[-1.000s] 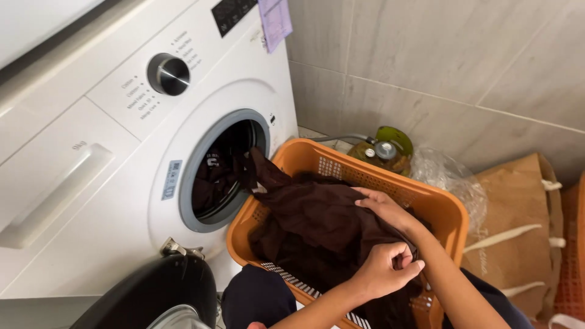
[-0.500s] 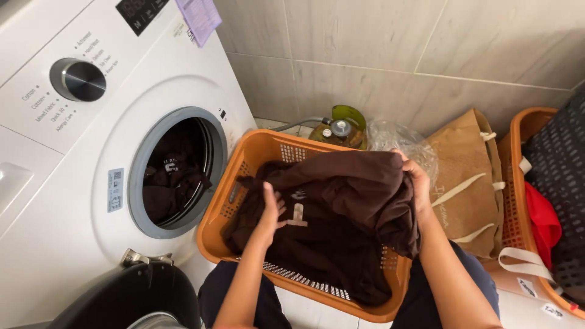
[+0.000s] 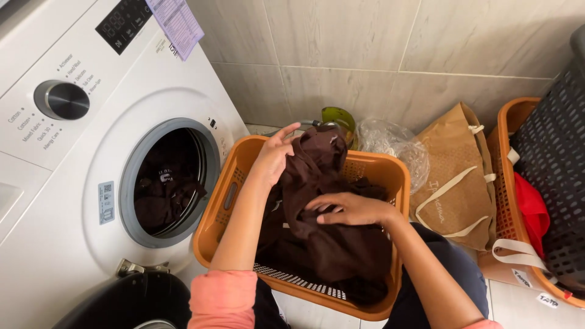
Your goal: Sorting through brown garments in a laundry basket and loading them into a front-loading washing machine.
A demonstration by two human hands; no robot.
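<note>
An orange laundry basket [image 3: 213, 219] sits on the floor in front of me, filled with dark brown clothes. My left hand [image 3: 274, 152] grips the top of a dark brown garment [image 3: 314, 164] and lifts it above the basket's far rim. My right hand [image 3: 347, 210] rests lower on the same garment, fingers spread over the cloth. To the left stands a white front-loading washing machine [image 3: 79, 183] with its round opening [image 3: 167, 183] uncovered and dark clothes inside.
The machine's black door [image 3: 128, 301] hangs open at the bottom left. A brown paper bag [image 3: 451, 176] and crumpled clear plastic [image 3: 390, 143] lie against the tiled wall. A second orange basket [image 3: 509, 176] with a red cloth and a dark grey hamper [image 3: 554, 164] stand at the right.
My left hand has risen from the middle of the basket to its far rim, pulling the brown garment up. My right hand has dropped from the far rim onto the cloth.
</note>
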